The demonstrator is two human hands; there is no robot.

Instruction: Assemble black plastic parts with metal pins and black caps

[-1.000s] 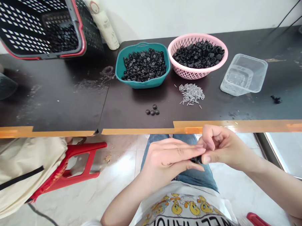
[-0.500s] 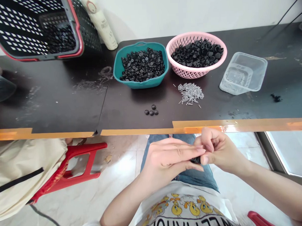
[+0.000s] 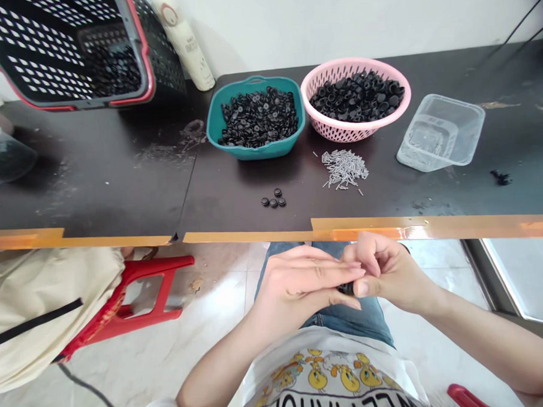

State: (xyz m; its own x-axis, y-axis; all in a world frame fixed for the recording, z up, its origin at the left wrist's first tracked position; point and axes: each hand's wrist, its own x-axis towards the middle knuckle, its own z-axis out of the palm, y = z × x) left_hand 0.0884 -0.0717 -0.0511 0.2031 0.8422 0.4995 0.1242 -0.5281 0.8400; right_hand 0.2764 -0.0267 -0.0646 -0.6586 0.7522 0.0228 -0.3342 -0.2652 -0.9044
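Over my lap, just off the table's front edge, my left hand [image 3: 302,281] is closed round a small black plastic part [image 3: 347,288], most of it hidden by the fingers. My right hand [image 3: 385,273] meets it there, thumb and fingertips pinched against the same part. On the table ahead lies a small cluster of round black caps [image 3: 274,202]. To their right is a loose pile of short metal pins [image 3: 345,168]. Behind these stand a teal basin [image 3: 212,129] of black discs and a pink basket [image 3: 335,130] of black caps.
A clear plastic tub [image 3: 464,129] lies tipped at the right, near a black scrap [image 3: 501,177]. At the left are a large black basket [image 3: 166,58], a white spray can [image 3: 188,48] and another tub [image 3: 11,161]. Orange tape [image 3: 456,226] lines the table edge; a red stool [image 3: 158,292] stands below.
Both hands have shifted slightly left in the picture, still pressed together round the black part. The table view has slid a little to the right.
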